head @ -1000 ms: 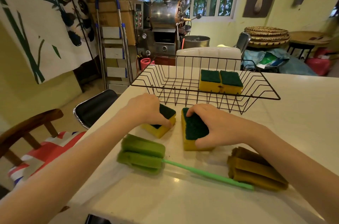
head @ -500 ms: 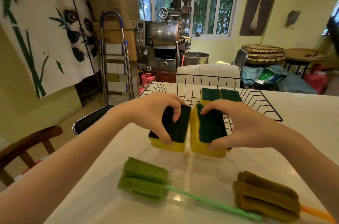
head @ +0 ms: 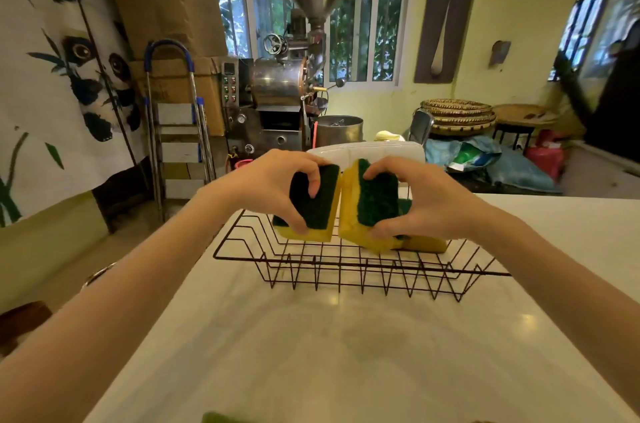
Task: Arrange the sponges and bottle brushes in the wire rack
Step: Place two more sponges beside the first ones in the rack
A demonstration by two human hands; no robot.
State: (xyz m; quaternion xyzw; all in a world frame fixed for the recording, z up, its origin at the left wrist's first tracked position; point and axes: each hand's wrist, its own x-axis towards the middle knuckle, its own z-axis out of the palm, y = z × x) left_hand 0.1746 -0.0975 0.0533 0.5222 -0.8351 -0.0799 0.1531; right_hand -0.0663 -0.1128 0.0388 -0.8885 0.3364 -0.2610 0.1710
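I hold 2 sponges above the wire rack (head: 346,270) on the worktop (head: 346,346): my left hand (head: 273,187) has its grip closed on one sponge (head: 317,204), my right hand (head: 426,201) on another sponge (head: 370,204). More sponges (head: 426,244) already lie inside the rack. I judge these 2 go in next, and the brushes remain.
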